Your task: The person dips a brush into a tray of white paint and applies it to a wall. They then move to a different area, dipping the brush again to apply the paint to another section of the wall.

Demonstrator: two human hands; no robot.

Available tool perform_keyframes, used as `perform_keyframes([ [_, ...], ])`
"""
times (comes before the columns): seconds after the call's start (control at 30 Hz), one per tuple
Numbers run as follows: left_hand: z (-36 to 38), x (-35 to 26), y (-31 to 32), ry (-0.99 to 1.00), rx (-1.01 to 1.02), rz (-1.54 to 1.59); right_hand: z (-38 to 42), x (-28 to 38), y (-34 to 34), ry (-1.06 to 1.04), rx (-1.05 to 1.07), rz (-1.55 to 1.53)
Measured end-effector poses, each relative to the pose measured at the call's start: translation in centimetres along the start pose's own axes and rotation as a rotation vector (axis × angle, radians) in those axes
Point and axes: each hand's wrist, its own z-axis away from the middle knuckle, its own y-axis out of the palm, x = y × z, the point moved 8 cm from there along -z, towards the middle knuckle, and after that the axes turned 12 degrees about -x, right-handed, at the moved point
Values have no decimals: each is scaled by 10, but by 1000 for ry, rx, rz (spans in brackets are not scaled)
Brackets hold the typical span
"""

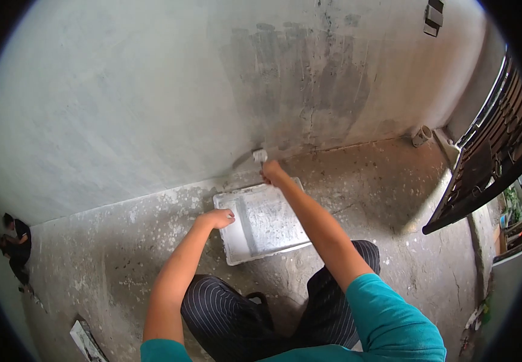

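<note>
My right hand (270, 171) is closed around the handle of a paintbrush (260, 155), whose white-coated head is against or very close to the lower wall. Below it on the floor lies a white paint tray (244, 252), tilted slightly in view, with white paint at its left end and a streaked, paint-smeared ramp on the right. My left hand (217, 218) grips the tray's left side, its fingers partly hidden. The wall (122, 120) is pale on the left, with a darker grey, dripping patch (309, 78) to the right.
Paint spots cover the concrete floor (134, 241). A small bucket (422, 136) stands by the wall at right, near a dark metal gate (484, 163). Two people (16, 241) are at far left. A paint-marked flat board (86, 341) lies lower left.
</note>
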Motion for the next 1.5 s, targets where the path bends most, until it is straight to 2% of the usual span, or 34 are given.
perform_keyframes([
  [0.07, 0, 9, 5, 2, 18, -14, -1, 46, 2, -84, 38, 63],
  [0.13, 1, 12, 3, -19, 13, 12, 27, 101, -3, -32, 89, 7],
  [0.2, 2, 11, 3, -36, 32, 10, 76, 158, -10, -150, 104, 65],
  [0.27, -3, 15, 9, -51, 53, 6, 124, 206, -19, -437, 69, -30],
  [0.33, -18, 18, 17, -1, 30, -17, 169, 238, -25, -556, 113, -94],
  [0.37, -14, 9, 12, -2, 18, -30, 178, 243, -26, -551, 112, -89],
  [0.43, -11, -1, 10, 3, 29, -14, 197, 260, -25, -718, 147, -138],
  [0.57, -12, 4, 12, 10, 29, -3, 173, 249, -12, -791, 189, -286],
  [0.63, -6, 7, 7, -4, 18, -11, 115, 214, -1, -746, 82, -127],
  [0.7, -1, 12, 3, -27, 4, -18, 13, 148, 0, -899, -231, 92],
  [0.73, 0, 15, 4, -29, 1, 4, 29, 125, -12, -952, -292, 157],
  [0.77, 1, 19, 4, -32, -2, 25, 17, 88, -14, -806, -281, 224],
  [0.8, 2, 23, 5, -36, -6, 19, -4, 48, -16, -779, -311, 287],
  [0.83, 2, 26, 8, -44, 10, 28, -43, -7, -17, -520, -303, 424],
  [0.9, -2, 31, 9, -48, 11, 25, -51, -71, -27, -3, -178, 119],
  [0.93, -5, 33, 11, -35, 0, 12, -81, -87, -26, -13, -177, 110],
  [1.0, -3, 32, 5, -21, -20, -6, -151, -137, -7, 220, -70, 56],
  [1.03, 3, 27, 3, -42, 0, 17, -147, -122, -5, 214, -70, 52],
  [1.1, 11, 15, -2, -72, 37, 27, -111, -28, -7, -145, -79, 69],
  [1.2, 5, 14, 0, -44, 15, -5, -1, 90, -21, -89, 7, 88],
  [1.23, 4, 14, 4, -43, 29, 3, 20, 112, -22, -89, 22, 49],
  [1.37, -10, 15, 9, -15, 14, -6, 129, 203, -26, -410, 131, -20],
  [1.47, -15, 8, 10, -4, -8, -13, 168, 230, -25, -491, 148, -50],
  [1.5, -13, 3, 10, -2, 13, -16, 178, 242, -23, -629, 165, -128],
])
